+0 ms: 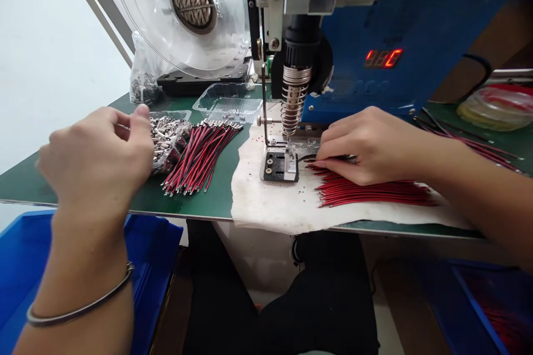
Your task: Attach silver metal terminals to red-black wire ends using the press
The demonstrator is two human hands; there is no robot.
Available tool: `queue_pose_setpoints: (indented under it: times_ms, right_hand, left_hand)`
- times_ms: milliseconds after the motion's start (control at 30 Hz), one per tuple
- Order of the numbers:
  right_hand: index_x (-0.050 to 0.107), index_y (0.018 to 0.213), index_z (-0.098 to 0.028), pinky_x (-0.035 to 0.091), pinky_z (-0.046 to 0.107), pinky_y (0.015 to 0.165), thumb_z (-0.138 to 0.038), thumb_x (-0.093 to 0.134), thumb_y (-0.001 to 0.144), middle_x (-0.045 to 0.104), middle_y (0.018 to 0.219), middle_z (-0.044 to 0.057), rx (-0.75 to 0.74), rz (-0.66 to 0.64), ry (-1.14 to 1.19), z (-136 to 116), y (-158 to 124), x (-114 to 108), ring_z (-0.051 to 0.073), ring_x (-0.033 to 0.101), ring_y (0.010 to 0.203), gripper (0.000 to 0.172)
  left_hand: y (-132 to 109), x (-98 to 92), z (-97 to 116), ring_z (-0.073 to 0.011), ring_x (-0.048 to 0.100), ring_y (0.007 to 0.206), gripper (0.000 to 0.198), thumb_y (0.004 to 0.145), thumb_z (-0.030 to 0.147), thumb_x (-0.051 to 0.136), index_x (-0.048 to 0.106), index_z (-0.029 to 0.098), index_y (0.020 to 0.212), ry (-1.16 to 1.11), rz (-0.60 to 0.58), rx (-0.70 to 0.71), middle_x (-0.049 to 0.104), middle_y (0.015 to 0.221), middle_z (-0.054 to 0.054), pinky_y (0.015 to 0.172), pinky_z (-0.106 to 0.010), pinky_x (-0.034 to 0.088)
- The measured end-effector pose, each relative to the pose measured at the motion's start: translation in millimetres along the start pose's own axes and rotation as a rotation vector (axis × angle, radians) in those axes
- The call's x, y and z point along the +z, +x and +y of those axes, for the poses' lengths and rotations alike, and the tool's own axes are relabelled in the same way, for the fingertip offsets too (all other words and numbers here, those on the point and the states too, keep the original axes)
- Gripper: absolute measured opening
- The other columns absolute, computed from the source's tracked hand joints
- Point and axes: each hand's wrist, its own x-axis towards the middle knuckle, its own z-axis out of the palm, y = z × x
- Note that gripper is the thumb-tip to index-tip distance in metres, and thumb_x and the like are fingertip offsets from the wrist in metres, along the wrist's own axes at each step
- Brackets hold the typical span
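My left hand (95, 155) hovers at the left over the table's front, its fingers curled closed; what they hold, if anything, is hidden. Beside it lies a clear tray of small metal parts (166, 130). A bundle of red and black wires with metal ends (202, 155) rests against that tray. My right hand (360, 147) pinches dark curved tweezers (308, 157), whose tip points toward the press's small die block (280, 166). Under this hand lies a pile of red wires (375, 194) on a white cloth (270, 211).
A blue press machine (375, 16) with a red digital display and a spring plunger (296, 91) stands in front. A clear reel (225, 16), a plastic bag of parts (144, 75) and a clear tray (229, 101) are behind. Blue bins (154, 238) sit below the table edge.
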Motion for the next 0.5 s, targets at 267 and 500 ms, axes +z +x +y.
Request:
queue_pose_setpoints:
  times_ms: [267,500]
  right_hand:
    - [0.075,0.086,-0.021,0.04,0.036,0.06,-0.02,0.059,0.109,0.079,0.081,0.004,0.019,0.101,-0.049,-4,0,-6,0.018,0.068,0.067,0.028]
    - [0.074,0.1,-0.022,0.046,0.032,0.064,-0.023,0.062,0.113,0.078,0.083,0.002,0.046,0.173,0.166,-9,5,2,0.016,0.065,0.067,0.017]
  left_hand:
    - [21,-2.5,-25,-0.0405,0.063,0.101,0.028,0.084,0.053,0.072,0.079,0.027,0.091,0.137,-0.223,0.019,0.063,0.084,-0.008,0.096,-0.048,0.043]
    - [26,-3.5,-16,-0.0219,0.051,0.072,0.006,0.072,0.03,0.08,0.074,0.027,0.07,-0.056,-0.263,-0.003,0.058,0.056,0.004,0.075,-0.033,0.031]
